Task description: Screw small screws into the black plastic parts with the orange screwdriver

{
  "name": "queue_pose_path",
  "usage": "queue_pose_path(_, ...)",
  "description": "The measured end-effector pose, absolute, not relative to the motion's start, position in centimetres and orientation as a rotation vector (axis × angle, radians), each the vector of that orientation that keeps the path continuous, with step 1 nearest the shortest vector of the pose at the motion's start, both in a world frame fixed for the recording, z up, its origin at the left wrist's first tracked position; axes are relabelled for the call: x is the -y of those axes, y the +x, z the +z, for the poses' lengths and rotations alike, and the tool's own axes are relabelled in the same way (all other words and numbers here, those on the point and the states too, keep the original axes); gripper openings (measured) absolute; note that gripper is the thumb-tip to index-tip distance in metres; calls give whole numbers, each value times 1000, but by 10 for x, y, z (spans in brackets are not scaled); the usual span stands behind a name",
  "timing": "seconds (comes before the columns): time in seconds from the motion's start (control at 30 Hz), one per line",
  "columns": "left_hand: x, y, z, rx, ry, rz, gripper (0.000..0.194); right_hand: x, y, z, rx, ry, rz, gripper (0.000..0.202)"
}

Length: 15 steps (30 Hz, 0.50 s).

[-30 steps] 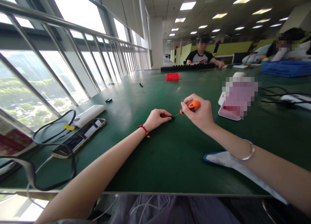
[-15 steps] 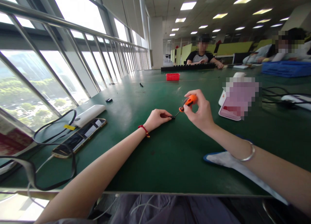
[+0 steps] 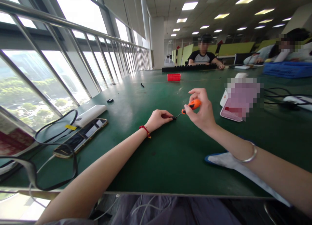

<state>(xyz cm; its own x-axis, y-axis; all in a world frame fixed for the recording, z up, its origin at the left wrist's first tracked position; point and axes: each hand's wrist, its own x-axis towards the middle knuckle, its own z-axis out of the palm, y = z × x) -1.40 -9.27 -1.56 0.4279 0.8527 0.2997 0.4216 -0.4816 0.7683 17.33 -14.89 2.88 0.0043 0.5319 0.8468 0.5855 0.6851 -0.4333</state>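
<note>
Near the middle of the green table [image 3: 156, 166], my left hand [image 3: 159, 118] pinches a small black part [image 3: 173, 117] against the surface. My right hand [image 3: 201, 111] grips the orange and black handle of a screwdriver [image 3: 194, 104], which is tilted with its shaft pointing down to the left. Its tip meets the black part, or comes very near it; the exact contact is too small to make out. Some of the handle is hidden behind my right fingers.
A phone [image 3: 81, 137], white device [image 3: 90, 115] and looping cables lie left. Farther back are a red box [image 3: 174, 77] and a black strip [image 3: 190, 68]. A pink phone [image 3: 239, 101] stands right, a blue basket [image 3: 287, 70] beyond. Two people sit across the table.
The screwdriver handle has swung slightly right and lower, and my right fingers have shifted around it. My left hand and the black part stay nearly still.
</note>
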Motion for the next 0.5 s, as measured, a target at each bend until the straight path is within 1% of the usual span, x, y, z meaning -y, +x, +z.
queue_pose_path(0.1,94,-14,-15,-1080,2095,921,21,151,173,30,1666,-1009,-16,16)
queue_pose_path(0.2,94,-14,-15,-1083,2094,922,21,153,172,31,1684,-978,5,15)
queue_pose_path(0.27,93,-14,-15,-1076,2087,925,21,153,173,30,1662,-944,-9,8)
queue_pose_path(0.37,93,-14,-16,-1066,2080,923,21,151,173,29,1641,-922,-19,30)
queue_pose_path(0.4,93,-14,-16,-1067,2081,922,22,151,173,29,1646,-938,-15,32)
queue_pose_path(0.43,93,-14,-16,-1069,2085,920,22,151,173,30,1647,-972,-10,29)
queue_pose_path(0.5,93,-14,-15,-1078,2093,915,21,151,172,30,1661,-1031,13,15)
